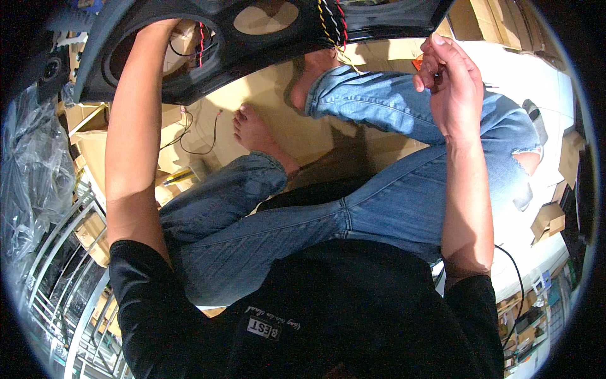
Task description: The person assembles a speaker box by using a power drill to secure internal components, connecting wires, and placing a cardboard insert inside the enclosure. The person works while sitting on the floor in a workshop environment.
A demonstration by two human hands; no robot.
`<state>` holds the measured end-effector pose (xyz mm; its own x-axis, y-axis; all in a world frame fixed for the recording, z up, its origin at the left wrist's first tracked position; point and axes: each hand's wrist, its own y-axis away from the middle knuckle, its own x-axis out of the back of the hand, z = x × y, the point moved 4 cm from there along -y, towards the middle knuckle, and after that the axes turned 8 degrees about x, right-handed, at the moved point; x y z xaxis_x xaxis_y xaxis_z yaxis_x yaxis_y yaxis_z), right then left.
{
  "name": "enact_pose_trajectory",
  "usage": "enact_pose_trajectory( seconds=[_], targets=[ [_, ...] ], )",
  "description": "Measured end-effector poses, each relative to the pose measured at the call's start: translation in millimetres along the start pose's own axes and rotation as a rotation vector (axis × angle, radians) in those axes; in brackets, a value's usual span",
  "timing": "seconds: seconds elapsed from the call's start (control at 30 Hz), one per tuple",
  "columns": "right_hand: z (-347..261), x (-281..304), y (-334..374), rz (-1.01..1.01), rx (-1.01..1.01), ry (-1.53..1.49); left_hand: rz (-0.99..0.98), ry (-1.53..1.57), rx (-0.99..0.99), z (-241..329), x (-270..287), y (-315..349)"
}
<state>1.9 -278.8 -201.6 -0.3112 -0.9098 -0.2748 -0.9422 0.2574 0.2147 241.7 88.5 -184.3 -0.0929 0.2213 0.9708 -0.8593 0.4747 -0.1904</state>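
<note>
A large curved black panel with round openings spans the top of the head view. My left arm reaches up into the panel's left opening, and my left hand is hidden behind it. My right hand is raised just below the panel's right corner, its fingers curled in toward the thumb. Whether anything small is pinched there I cannot make out. Twisted red, black, white and yellow wires run down over the panel's middle. One more red wire shows inside the left opening, close to my left wrist.
Cardboard covers the floor between my bare feet. A thin black cable and a yellow-and-dark tool lie on it. Clear plastic sheeting and a metal rack stand at the left; a small cardboard box is at the right.
</note>
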Motion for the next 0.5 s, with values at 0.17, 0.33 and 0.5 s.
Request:
enact_pose_trajectory(
  seconds=[0.17, 0.33, 0.5],
  targets=[
    [-1.1, -3.3, -0.6, -0.011, 0.004, 0.008, -0.015, -0.022, 0.012, -0.2, 5.3, 3.0],
    [-0.4, -3.0, -0.8, -0.018, 0.011, 0.009, -0.032, -0.032, 0.022, 0.9, 5.8, 4.1],
    [-0.1, -2.4, -1.2, -0.003, 0.013, 0.032, -0.051, -0.044, 0.031, -0.7, 8.0, 2.0]
  ],
)
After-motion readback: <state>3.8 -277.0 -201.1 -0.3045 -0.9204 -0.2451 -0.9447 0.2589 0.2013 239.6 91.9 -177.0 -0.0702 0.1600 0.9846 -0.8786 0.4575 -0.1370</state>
